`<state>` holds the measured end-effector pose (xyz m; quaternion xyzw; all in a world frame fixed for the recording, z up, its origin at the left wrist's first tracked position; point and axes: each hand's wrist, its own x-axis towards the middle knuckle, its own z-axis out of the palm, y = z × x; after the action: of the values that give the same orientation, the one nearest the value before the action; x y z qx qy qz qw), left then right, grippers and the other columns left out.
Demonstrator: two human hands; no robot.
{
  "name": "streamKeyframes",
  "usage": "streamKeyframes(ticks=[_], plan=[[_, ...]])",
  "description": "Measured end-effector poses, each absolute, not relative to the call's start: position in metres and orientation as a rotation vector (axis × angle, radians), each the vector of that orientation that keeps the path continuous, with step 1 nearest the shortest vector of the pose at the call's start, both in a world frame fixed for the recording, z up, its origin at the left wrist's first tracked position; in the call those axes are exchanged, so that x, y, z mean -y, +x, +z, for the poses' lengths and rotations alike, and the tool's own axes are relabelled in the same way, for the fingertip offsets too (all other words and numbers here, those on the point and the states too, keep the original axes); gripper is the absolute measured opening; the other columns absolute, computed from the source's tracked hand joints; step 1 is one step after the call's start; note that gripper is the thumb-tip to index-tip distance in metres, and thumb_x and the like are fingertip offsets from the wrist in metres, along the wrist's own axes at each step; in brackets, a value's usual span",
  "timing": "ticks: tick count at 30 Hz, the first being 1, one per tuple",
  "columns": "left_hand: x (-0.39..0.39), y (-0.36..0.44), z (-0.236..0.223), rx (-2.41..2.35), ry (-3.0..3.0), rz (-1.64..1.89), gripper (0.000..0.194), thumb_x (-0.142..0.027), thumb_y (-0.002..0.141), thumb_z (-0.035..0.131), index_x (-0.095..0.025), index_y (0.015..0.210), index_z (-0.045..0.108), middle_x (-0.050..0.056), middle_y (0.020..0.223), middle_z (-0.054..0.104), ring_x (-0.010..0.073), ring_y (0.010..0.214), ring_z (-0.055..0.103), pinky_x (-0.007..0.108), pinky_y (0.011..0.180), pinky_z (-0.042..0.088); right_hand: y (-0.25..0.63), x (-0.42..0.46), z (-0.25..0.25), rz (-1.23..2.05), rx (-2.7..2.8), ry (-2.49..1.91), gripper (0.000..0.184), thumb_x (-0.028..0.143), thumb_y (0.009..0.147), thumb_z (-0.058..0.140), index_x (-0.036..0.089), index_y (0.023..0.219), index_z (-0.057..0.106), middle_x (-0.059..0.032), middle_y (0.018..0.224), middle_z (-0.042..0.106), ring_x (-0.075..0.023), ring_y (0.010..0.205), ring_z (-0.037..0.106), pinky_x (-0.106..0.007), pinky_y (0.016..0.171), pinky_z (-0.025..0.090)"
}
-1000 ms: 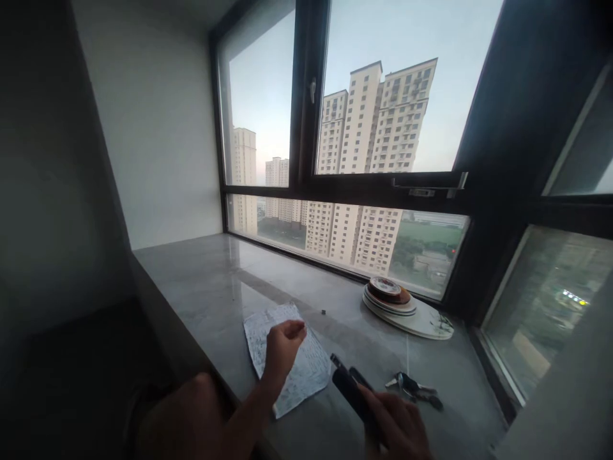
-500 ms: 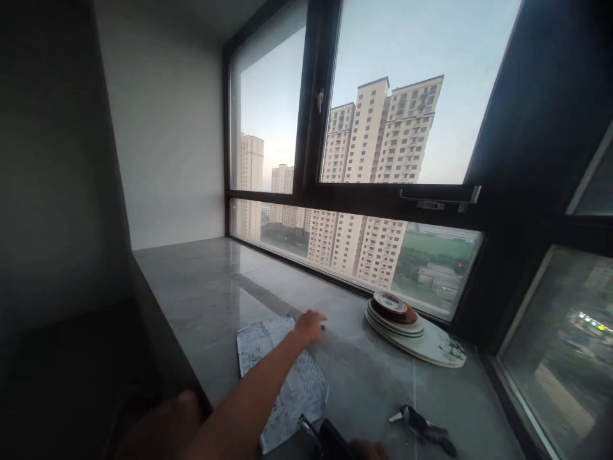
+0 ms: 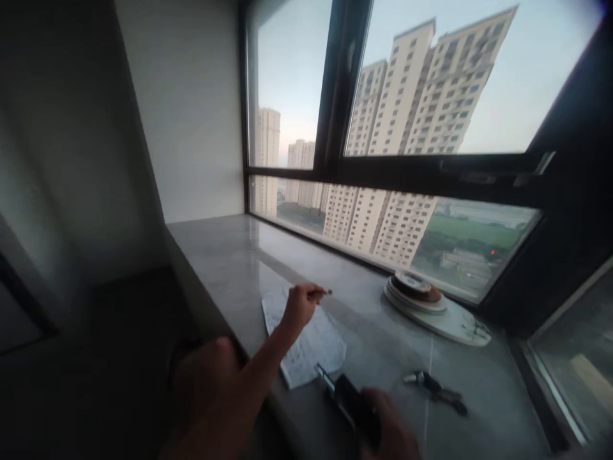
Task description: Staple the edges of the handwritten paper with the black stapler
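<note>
My left hand (image 3: 302, 306) is closed in a pinch above the far edge of a printed paper sheet (image 3: 316, 342). From its fingertips juts a tiny dark-tipped piece (image 3: 329, 292), too small to name. Lower down, my right hand (image 3: 390, 425) is wrapped round a black handheld tool (image 3: 357, 402) with a shiny metal rod at its front. The rod's tip points toward the near edge of the sheet. Blur hides the tool's exact kind. To the right of it lies a black plier-like tool (image 3: 435, 390) with a silver end.
A stack of plates (image 3: 421, 294) rests on a large oval plate (image 3: 467, 326) by the window. The grey stone sill (image 3: 211, 246) runs along the dark window frame (image 3: 412, 169). On the left, the sill's front edge drops into shadow.
My left hand has picked the tiny piece up off the sill and raised it slightly. The black tool and my right hand have come further into view. The camera view has also shifted.
</note>
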<state>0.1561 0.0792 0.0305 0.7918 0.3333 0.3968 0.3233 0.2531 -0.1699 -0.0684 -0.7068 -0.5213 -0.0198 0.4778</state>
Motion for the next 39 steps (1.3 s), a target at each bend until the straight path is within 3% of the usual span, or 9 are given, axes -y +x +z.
streamKeyframes(ticks=[4,8,16,25,30,34,39], plan=[[-0.043,0.102,0.024,-1.010,1.888,1.112,0.022,-0.021,0.090,0.057,-0.017,0.100,0.076,0.003,0.080,0.074,0.0131,0.063,0.068,0.021,0.060,0.052,0.236,0.178,-0.035,0.040,1.305,-1.884,0.040,0.019,0.070,0.054,0.026,0.109,0.064,-0.0079,0.105,0.071,-0.0272,0.094,0.071,-0.036,0.080,0.057],[-0.020,0.083,0.015,-1.016,1.654,1.064,0.026,-0.019,0.084,0.056,-0.017,0.100,0.076,0.001,0.073,0.070,0.0122,0.053,0.063,0.020,0.049,0.048,0.232,0.176,-0.027,0.117,1.261,-1.948,0.036,0.023,0.072,0.056,0.025,0.107,0.063,-0.0070,0.101,0.071,-0.0270,0.092,0.070,-0.037,0.080,0.054],[0.011,0.081,0.001,-1.261,1.979,0.957,0.021,-0.013,0.081,0.061,-0.022,0.083,0.080,0.003,0.075,0.075,0.0155,0.067,0.066,0.026,0.070,0.046,0.238,0.181,-0.018,0.489,1.208,-1.943,0.038,0.031,0.071,0.062,0.023,0.108,0.064,-0.0041,0.096,0.072,-0.0260,0.091,0.069,-0.034,0.080,0.051],[0.016,0.079,-0.003,-0.933,1.921,0.940,0.020,-0.024,0.090,0.061,-0.020,0.094,0.079,0.003,0.080,0.076,0.0140,0.067,0.066,0.024,0.069,0.048,0.237,0.180,-0.014,0.565,1.174,-1.972,0.042,0.033,0.069,0.062,0.024,0.111,0.062,-0.0035,0.099,0.069,-0.0256,0.092,0.067,-0.035,0.082,0.049],[0.013,0.076,-0.011,-0.860,1.741,0.854,0.018,-0.026,0.086,0.066,-0.020,0.095,0.081,0.002,0.071,0.075,0.0145,0.062,0.067,0.023,0.062,0.051,0.234,0.180,-0.010,0.533,1.197,-1.977,0.040,0.031,0.070,0.061,0.024,0.110,0.062,-0.0038,0.098,0.069,-0.0259,0.091,0.066,-0.036,0.082,0.048],[0.013,0.076,-0.013,-0.773,1.714,0.847,0.016,-0.020,0.081,0.069,-0.020,0.090,0.082,0.004,0.083,0.078,0.0177,0.077,0.072,0.025,0.073,0.057,0.232,0.180,-0.009,0.547,1.202,-1.962,0.040,0.029,0.072,0.059,0.024,0.111,0.060,-0.0033,0.100,0.068,-0.0252,0.093,0.066,-0.035,0.084,0.047],[0.011,0.074,-0.014,-0.712,1.882,0.847,0.024,-0.015,0.078,0.073,-0.025,0.098,0.081,0.001,0.100,0.079,0.0191,0.091,0.073,0.030,0.089,0.056,0.230,0.180,-0.007,0.544,1.202,-1.956,0.036,0.027,0.073,0.059,0.025,0.110,0.059,-0.0024,0.101,0.067,-0.0243,0.096,0.064,-0.034,0.085,0.046]])
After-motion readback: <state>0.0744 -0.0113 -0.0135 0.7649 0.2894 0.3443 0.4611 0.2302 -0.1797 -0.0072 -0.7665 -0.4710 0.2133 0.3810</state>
